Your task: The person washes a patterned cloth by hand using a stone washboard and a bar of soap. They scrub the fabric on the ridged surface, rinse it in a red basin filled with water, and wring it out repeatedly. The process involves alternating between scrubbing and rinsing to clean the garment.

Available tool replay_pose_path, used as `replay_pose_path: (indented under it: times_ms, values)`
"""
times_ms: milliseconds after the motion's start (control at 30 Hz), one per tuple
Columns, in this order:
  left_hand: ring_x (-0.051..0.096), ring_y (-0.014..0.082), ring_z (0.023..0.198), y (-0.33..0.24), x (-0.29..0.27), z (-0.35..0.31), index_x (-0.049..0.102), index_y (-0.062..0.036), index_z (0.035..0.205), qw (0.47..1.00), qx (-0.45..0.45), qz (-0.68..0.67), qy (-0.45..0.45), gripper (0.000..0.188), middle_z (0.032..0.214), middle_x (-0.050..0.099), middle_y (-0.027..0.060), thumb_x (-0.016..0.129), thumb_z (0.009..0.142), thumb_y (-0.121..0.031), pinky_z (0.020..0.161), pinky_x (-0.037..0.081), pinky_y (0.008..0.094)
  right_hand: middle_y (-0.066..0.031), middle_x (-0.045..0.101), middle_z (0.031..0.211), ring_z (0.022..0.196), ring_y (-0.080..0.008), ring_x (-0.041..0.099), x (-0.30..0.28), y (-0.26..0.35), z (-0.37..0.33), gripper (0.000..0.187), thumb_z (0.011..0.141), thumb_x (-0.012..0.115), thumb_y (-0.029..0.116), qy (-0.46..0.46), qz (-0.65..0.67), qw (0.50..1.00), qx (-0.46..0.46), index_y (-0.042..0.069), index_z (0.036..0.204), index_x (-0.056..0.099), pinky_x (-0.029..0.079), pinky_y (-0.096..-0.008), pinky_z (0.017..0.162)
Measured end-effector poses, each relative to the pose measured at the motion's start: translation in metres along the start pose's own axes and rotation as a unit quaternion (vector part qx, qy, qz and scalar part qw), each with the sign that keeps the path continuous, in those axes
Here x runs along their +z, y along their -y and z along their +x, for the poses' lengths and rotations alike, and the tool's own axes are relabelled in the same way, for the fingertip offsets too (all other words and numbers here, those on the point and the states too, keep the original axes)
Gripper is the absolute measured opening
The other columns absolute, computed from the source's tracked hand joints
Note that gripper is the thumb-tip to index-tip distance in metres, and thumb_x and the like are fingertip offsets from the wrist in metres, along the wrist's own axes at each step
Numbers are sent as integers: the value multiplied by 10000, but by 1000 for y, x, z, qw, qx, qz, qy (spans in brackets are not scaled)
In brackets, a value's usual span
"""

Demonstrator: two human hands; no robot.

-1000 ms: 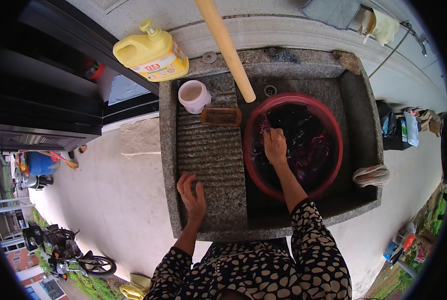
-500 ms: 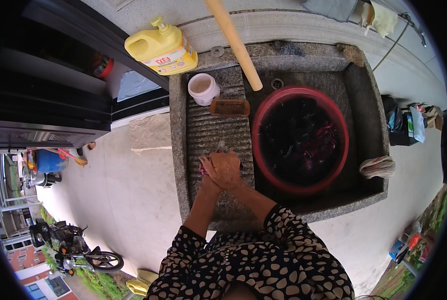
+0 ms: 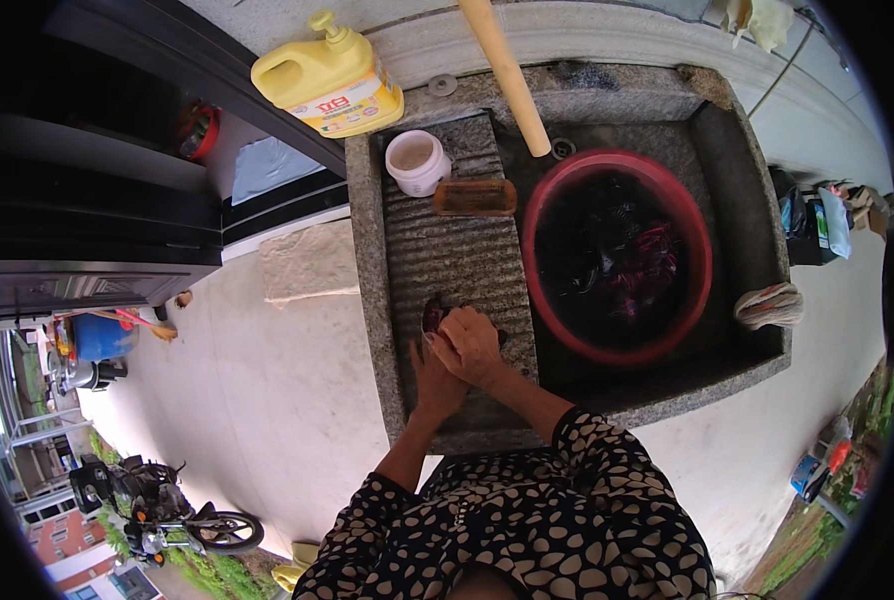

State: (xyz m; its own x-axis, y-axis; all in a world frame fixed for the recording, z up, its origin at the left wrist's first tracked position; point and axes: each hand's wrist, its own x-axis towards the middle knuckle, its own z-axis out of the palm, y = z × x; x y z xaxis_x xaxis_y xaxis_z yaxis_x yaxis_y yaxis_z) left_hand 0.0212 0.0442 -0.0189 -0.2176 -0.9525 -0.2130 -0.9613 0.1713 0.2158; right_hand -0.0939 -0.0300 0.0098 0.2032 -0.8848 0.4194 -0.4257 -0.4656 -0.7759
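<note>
My right hand (image 3: 473, 346) lies bent over a small wet bundle of dark red cloth (image 3: 432, 314), closed on it against the ribbed stone washboard (image 3: 447, 250). Just nearer to me, my left hand (image 3: 437, 382) meets it, its fingers curled in at the cloth's near side and partly hidden by the right hand. Only bits of the cloth show around the fingers. To the right, a red plastic basin (image 3: 708, 262) stands in the stone sink, filled with dark water and soaking dark and reddish cloth.
Beyond my hands are a brown scrubbing brush (image 3: 475, 197) and a white tub (image 3: 417, 164). A yellow pump jug (image 3: 332, 82) stands at the sink's far left corner. A pale pole (image 3: 507, 80) slants over the sink. A grey rag (image 3: 769, 305) hangs on the right rim (image 3: 765, 230).
Both hands have drawn nearer to me along the washboard. The right hand has shifted off the left, so more of the left hand shows. The whole view has tilted slightly.
</note>
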Motion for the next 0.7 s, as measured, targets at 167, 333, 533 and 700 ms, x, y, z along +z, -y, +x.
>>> replay_pose_path:
  times_ms: [167,333,533,700]
  values:
    - [107,401,1413,-4,-24,8,310,-69,1431,995,32,-89,-35,679,1485,239,215,546,875,-379,1088,61,625,-77,548,588,510,-253,550,7,5,-2,234,824,634,213,28,-4,1000,9,71,650,571,430,-401,473]
    - [140,403,1401,6,7,10,297,-74,1437,1000,23,12,3,695,1510,170,220,545,880,-406,1089,64,620,-104,610,613,517,-267,598,28,1,36,351,910,528,304,233,-126,948,178,58,673,611,470,-409,467]
    - [342,399,1300,15,-7,28,395,-73,1370,982,3,-147,-120,580,1385,391,211,620,869,-258,1037,290,553,-130,611,757,692,-284,606,29,-23,84,331,908,524,362,243,-37,928,279,55,861,637,489,-420,622]
    - [583,335,989,25,-49,29,488,-113,1256,938,-82,-323,-95,508,1120,557,178,711,802,-161,736,501,429,-111,516,1033,846,-255,518,-45,-54,26,265,836,609,255,261,-4,965,10,62,1017,596,421,-404,784]
